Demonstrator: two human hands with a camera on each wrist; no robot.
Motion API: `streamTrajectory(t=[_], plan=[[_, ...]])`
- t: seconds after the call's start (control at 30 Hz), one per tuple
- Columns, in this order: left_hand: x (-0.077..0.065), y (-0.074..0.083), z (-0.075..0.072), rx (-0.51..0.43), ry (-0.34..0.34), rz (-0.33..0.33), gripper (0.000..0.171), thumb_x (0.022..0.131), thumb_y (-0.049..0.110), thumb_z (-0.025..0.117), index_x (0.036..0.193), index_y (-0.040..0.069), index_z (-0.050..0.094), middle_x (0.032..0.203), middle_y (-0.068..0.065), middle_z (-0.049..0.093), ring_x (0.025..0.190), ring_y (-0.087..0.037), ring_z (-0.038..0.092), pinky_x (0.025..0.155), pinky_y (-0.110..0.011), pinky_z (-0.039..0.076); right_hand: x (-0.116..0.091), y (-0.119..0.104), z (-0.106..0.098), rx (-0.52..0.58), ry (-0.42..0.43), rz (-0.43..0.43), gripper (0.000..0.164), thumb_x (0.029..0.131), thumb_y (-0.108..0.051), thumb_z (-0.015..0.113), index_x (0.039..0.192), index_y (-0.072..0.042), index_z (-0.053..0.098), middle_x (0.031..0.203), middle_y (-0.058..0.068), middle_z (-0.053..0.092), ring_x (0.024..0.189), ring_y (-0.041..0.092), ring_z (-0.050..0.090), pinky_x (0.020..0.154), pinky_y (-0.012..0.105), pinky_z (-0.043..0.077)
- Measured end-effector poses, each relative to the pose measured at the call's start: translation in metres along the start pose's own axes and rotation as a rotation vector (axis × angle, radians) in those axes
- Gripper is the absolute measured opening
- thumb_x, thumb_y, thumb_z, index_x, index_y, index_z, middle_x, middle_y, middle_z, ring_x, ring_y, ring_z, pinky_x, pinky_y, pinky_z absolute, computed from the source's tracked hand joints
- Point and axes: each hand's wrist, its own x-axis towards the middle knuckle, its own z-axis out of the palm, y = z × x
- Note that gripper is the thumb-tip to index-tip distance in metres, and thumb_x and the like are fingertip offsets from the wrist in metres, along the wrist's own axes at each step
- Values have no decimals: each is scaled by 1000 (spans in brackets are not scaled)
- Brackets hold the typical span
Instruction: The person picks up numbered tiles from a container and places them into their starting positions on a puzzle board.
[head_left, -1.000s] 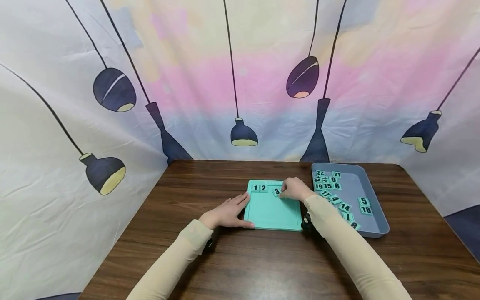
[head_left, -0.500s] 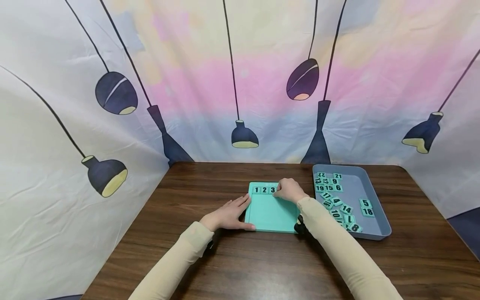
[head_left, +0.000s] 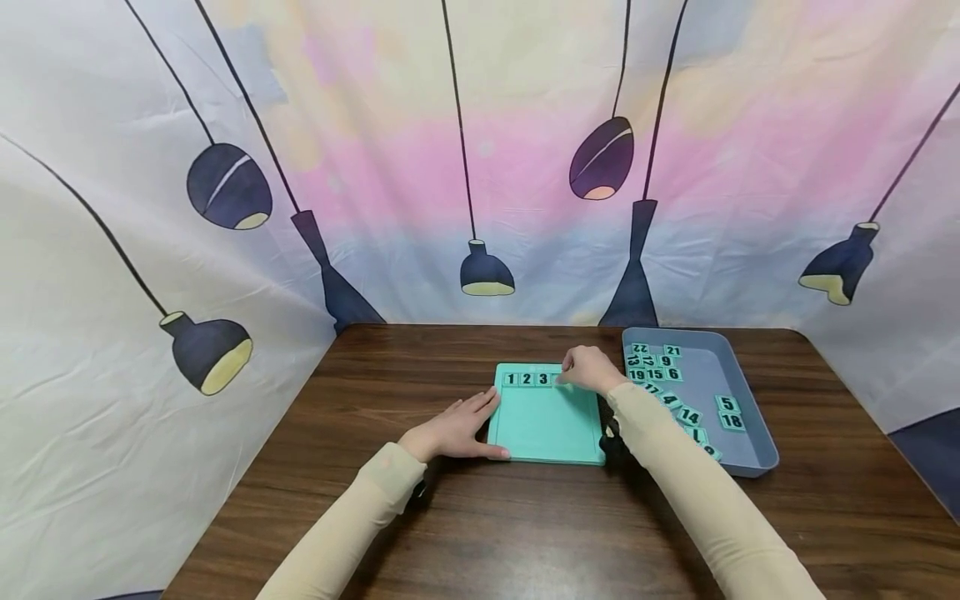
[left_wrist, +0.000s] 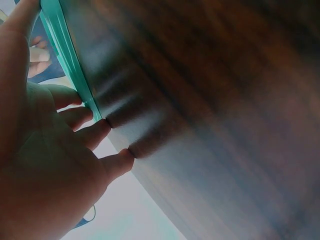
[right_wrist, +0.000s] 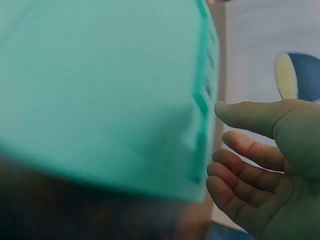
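**Three tiles (head_left: 527,380) in line on a green board (head_left: 543,429)**

The left hand (head_left: 453,429) spreads against the board's left side, gripping nothing. The right hand (head_left: 591,372) curves just beside tile 3 (head_left: 543,379), thumb and fingers apart, holding nothing. The row's long axis runs left to right near the far edge, digits upright.

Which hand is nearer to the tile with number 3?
Right. The right hand is just right of the 3 tile; the left hand is farther, at the left edge of the green board.
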Motion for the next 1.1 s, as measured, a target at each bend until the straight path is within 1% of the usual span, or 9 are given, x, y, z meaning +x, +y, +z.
streamTrajectory(t=[0.13,0.27,0.43,0.57,0.77,0.93,0.97,1.0,1.1], plan=[[1,0,0,3,1,5,105,90,71,58,164,13,10,169,-4,3,155,-23,9,122,-50,13,-6,11,-25,15,11,-9,31,94,-15,71,116,6,67,112,21,67,94,33,65,81,47,54],[2,0,0,2,8,10,105,90,72,58,164,13,11,169,-4,4,155,-23,9,122,-51,13,-17,23,-54,-13,32,-12,35,97,-16,68,121,9,65,118,26,65,99,37,63,83,50,53],[3,-1,0,-2,9,17,105,90,72,58,164,13,10,170,-5,4,155,-24,9,122,-52,13,-33,40,-85,-44,59,32,37,97,-17,66,122,11,63,119,28,63,100,39,62,83,50,51],[3,-2,-1,-16,8,21,106,90,71,59,163,12,10,170,-6,3,155,-24,8,121,-52,12,-46,57,-102,-74,73,53,38,97,-17,66,121,12,63,117,29,63,101,41,62,83,52,51],[2,-3,-2,-2,11,14,106,90,71,58,164,13,10,170,-5,3,155,-23,8,121,-52,13,-63,83,-109,-98,50,69,39,96,-17,67,120,13,64,114,28,65,100,42,63,81,53,52],[1,-2,-2,-4,14,21,105,90,71,58,163,12,11,170,-6,4,155,-24,9,121,-53,13,-73,98,-102,-114,-8,88,38,94,-17,70,117,12,64,109,26,66,95,39,64,77,51,53],[1,-2,-2,-3,14,22,105,90,71,59,163,12,11,170,-6,4,155,-24,9,121,-54,13,-75,101,-100,-109,-14,85,39,94,-17,71,117,13,64,109,27,66,96,40,64,78,51,53],[1,-1,-2,-5,14,23,105,91,70,59,163,11,11,170,-6,4,155,-24,9,121,-54,13,-77,102,-98,-104,-17,78,34,93,-17,71,111,11,66,102,24,67,89,36,64,75,48,53],[1,-1,-2,-2,10,26,104,91,70,59,163,11,11,170,-6,4,155,-25,9,121,-54,13,-82,107,-92,-82,-27,60,33,92,-16,73,109,12,67,101,24,67,87,34,64,74,48,53]])
